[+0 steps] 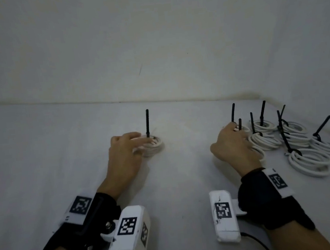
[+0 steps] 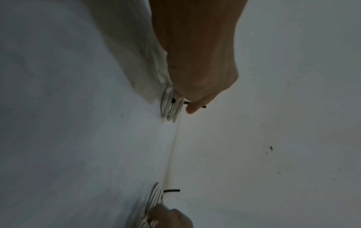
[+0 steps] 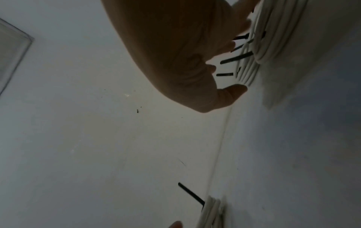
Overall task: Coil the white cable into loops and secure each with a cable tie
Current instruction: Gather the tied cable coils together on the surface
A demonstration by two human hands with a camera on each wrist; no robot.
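A small coil of white cable [image 1: 155, 148] lies on the white table, and its black cable tie [image 1: 147, 122] stands upright. My left hand [image 1: 126, 150] rests on the coil's left side, index finger straight and reaching to the tie's base. The left wrist view shows the coil [image 2: 169, 108] edge-on under my left hand [image 2: 195, 69], one fingertip crossing the tie. My right hand [image 1: 232, 147] lies over the nearest coils of a tied group [image 1: 265, 142]. In the right wrist view my right hand [image 3: 175, 54] has its fingers spread, tips among the tie tails [image 3: 236, 57].
Several more tied white coils [image 1: 311, 160] with black tie tails fill the table's right side up to the wall corner. A white wall [image 1: 153, 46] rises close behind the table. Bare tabletop [image 1: 188, 152] lies between my two hands.
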